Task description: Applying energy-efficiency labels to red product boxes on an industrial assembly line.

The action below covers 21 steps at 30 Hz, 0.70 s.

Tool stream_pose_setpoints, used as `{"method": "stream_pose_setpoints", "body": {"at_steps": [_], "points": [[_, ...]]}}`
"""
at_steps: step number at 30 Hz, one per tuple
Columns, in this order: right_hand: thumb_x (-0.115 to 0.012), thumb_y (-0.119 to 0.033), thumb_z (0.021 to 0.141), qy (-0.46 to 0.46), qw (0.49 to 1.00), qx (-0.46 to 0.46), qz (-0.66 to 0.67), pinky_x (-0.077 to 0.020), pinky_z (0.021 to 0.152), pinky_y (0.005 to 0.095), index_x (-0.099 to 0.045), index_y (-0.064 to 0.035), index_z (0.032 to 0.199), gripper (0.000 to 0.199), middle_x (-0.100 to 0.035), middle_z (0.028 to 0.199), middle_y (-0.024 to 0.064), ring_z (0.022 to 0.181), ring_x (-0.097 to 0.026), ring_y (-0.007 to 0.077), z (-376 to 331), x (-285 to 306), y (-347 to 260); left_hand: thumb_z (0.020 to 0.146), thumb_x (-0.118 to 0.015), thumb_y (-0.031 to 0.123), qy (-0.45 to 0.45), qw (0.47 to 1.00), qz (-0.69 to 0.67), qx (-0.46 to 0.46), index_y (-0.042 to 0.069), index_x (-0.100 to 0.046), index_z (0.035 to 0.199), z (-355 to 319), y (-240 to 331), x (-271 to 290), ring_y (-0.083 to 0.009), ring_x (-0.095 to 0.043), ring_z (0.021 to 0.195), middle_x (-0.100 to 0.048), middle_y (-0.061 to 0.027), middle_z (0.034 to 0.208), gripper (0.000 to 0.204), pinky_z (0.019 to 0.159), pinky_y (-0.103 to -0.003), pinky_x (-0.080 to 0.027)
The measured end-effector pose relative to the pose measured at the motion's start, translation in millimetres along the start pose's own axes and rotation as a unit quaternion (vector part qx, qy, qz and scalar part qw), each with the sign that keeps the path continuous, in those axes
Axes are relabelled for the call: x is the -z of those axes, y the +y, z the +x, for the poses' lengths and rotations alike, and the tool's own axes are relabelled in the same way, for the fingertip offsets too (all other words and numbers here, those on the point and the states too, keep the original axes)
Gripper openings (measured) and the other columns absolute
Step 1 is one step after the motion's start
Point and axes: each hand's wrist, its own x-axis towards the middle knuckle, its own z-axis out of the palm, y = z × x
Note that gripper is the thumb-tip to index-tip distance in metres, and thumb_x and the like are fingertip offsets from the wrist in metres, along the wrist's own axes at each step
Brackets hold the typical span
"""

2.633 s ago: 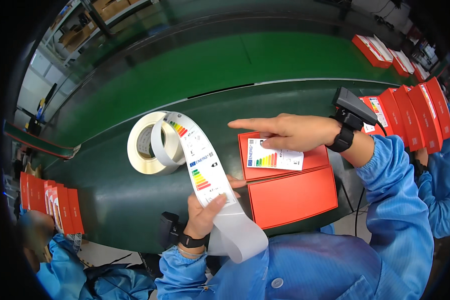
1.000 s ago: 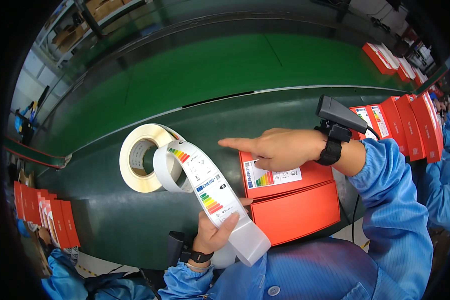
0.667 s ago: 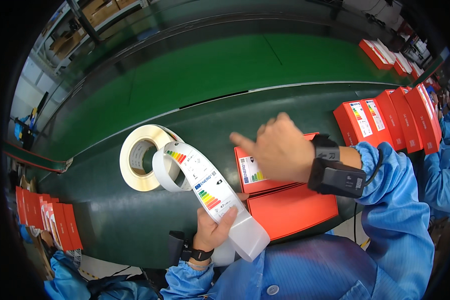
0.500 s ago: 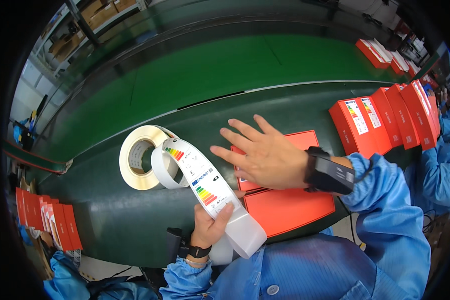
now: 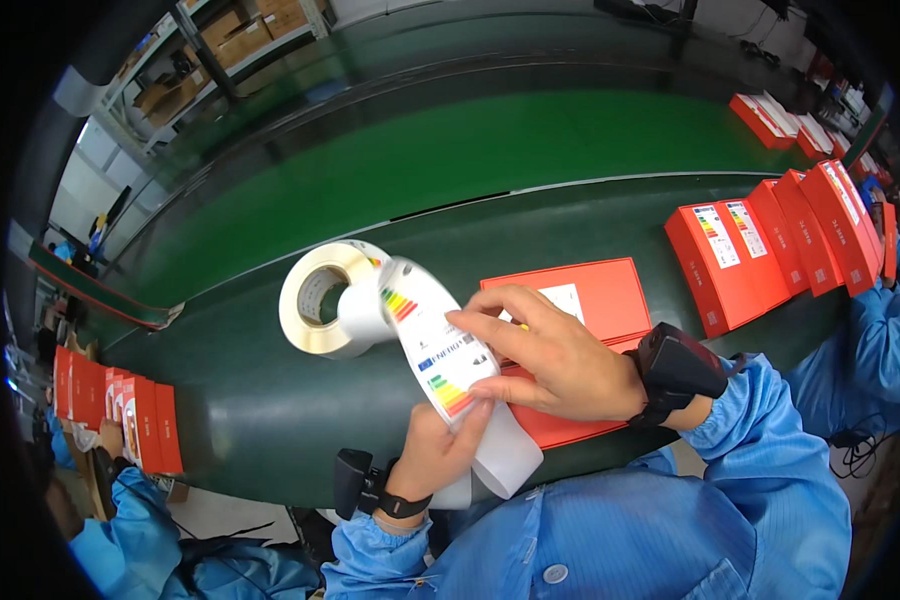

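Observation:
A roll of white labels [image 5: 322, 297] with coloured bar markings lies on the dark green table [image 5: 240, 400]. Its loose strip [image 5: 440, 352] runs down toward me. My left hand [image 5: 440, 450] holds the strip from below, thumb on its lower end. My right hand [image 5: 555, 355] rests its fingertips on the strip, pinching at a label's right edge. Under my right hand lie two flat orange boxes [image 5: 595, 300], the far one bearing a white label [image 5: 567, 298]. Both wrists wear black devices.
A row of upright orange boxes [image 5: 770, 250] stands at the right, with more [image 5: 785, 115] further back. A green conveyor belt [image 5: 450, 160] runs behind the table. At the left another person in blue [image 5: 130, 510] handles orange boxes [image 5: 120, 410]. Another blue sleeve [image 5: 870, 340] shows at the right.
My right hand left the label it was pressing on the orange box and came over to the strip held in my left hand, fingers now on a label.

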Motion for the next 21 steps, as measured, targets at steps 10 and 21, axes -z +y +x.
{"method": "stream_pose_setpoints", "body": {"at_steps": [10, 21], "points": [[-0.070, -0.005, 0.072, -0.046, 0.984, -0.013, 0.170, -0.0447, 0.072, 0.0269, -0.064, -0.0033, 0.096, 0.025, -0.052, 0.095, 0.0060, 0.080, -0.054, 0.0150, -14.7, -12.4, -8.5, 0.084, -0.052, 0.017, -0.058, 0.913, -0.370, 0.160, 0.002, -0.040, 0.127, -28.6, 17.5, 7.6, -0.0243, -0.050, 0.112, -0.051, -0.0129, 0.121, 0.047, 0.095, -0.036, -0.039], [-0.073, -0.013, 0.064, 0.036, 0.989, 0.132, -0.059, -0.0396, 0.069, 0.0321, -0.066, -0.0083, 0.094, 0.031, -0.055, 0.088, 0.0027, 0.080, -0.051, 0.0190, -19.3, -21.8, -13.8, 0.088, -0.041, 0.027, 0.066, 0.760, -0.573, 0.300, 0.003, -0.039, 0.122, -16.9, 38.2, 7.0, -0.0246, -0.053, 0.108, -0.053, -0.0126, 0.115, 0.041, 0.093, -0.041, -0.040]]}}
